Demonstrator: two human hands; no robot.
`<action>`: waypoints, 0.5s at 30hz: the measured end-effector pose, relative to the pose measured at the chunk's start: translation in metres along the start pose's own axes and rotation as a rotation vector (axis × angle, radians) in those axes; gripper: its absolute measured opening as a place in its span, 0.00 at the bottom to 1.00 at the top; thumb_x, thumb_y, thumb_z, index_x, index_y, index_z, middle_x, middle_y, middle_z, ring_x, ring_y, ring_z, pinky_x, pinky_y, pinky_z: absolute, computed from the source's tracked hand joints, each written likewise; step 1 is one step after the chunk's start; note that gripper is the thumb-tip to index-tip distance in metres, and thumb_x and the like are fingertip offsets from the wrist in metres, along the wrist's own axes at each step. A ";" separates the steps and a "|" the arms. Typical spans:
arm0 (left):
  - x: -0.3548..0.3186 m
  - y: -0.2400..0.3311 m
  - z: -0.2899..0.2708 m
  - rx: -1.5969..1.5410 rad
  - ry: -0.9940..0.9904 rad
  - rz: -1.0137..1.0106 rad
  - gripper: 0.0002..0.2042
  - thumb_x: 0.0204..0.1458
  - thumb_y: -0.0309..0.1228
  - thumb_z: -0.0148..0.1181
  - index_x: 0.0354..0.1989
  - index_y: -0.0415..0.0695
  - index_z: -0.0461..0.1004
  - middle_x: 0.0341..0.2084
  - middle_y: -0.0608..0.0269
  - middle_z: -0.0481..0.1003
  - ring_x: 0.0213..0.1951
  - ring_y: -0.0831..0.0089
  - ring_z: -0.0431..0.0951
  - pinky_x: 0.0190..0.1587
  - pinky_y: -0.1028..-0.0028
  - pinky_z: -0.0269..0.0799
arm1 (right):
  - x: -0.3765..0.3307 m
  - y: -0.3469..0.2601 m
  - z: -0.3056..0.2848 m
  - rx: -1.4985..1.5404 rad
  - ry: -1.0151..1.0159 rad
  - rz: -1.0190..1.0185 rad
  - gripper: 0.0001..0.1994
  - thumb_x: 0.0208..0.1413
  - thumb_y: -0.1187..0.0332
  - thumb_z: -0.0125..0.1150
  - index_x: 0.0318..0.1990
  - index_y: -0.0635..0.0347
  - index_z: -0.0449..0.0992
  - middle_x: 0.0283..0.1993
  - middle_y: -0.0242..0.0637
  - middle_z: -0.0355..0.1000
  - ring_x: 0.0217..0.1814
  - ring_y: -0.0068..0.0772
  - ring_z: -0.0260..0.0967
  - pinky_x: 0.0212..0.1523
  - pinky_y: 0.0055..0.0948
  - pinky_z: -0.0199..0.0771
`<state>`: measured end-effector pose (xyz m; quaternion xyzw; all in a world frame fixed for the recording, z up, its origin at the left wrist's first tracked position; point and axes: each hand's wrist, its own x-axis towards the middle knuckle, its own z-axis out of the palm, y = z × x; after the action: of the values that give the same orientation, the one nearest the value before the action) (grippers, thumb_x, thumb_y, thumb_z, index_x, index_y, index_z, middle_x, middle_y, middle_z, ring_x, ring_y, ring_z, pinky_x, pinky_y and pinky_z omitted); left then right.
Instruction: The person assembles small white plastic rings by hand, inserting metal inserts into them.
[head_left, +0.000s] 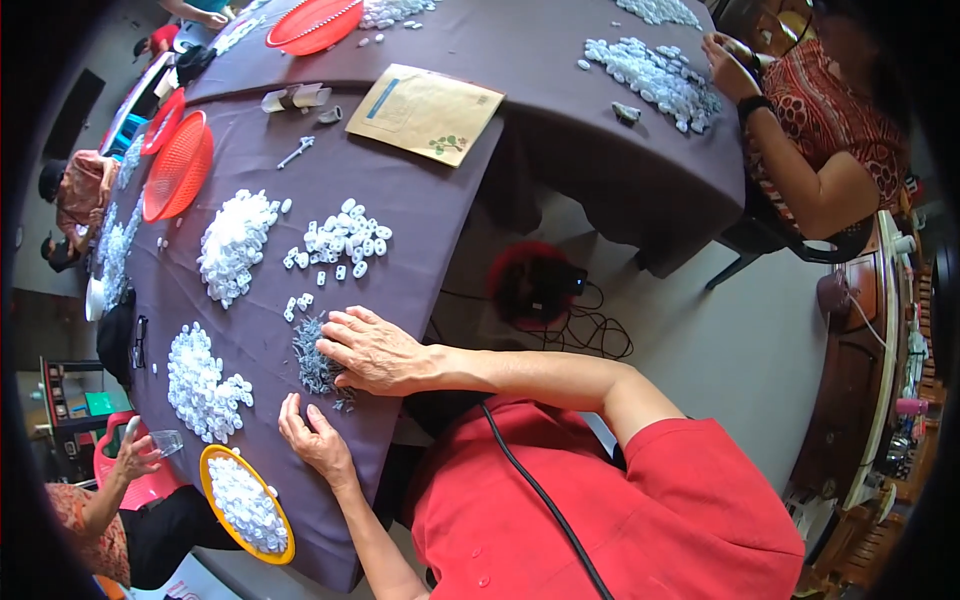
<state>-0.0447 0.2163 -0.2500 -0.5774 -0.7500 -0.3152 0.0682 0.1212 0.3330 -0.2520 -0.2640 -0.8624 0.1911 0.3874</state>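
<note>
My right hand [378, 352] lies palm down, fingers stretched over a heap of small grey pieces [312, 368] near the table edge; part of the heap is hidden under it. Just beside that heap, my left hand [318, 440] rests on the cloth with its fingers loosely bent and apart, and nothing shows in it. A few white oval pieces with holes [298, 304] lie close to the grey heap, and a looser group of them [340, 240] spreads farther off. Two larger mounds of white pieces, one upper [236, 245] and one lower [203, 385], sit beyond my hands.
An orange-yellow basket [207, 480] holds more white pieces. Red baskets [180, 170], a brown envelope [425, 112] and a small grey tool [296, 152] are on the dark tablecloth [400, 210]. Several people sit around the tables. Cables [595, 340] lie on the floor.
</note>
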 end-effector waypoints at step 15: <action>0.004 0.006 -0.001 0.025 -0.012 -0.008 0.12 0.51 0.21 0.52 0.44 0.34 0.71 0.45 0.50 0.71 0.49 0.55 0.70 0.54 0.62 0.63 | -0.003 -0.010 -0.079 -0.065 -0.040 0.077 0.10 0.43 0.70 0.63 0.35 0.57 0.72 0.31 0.36 0.71 0.36 0.36 0.70 0.38 0.34 0.71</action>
<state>-0.0414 0.2198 -0.2448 -0.5753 -0.7567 -0.3027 0.0698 0.1810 0.3333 -0.1991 -0.3057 -0.8649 0.1828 0.3536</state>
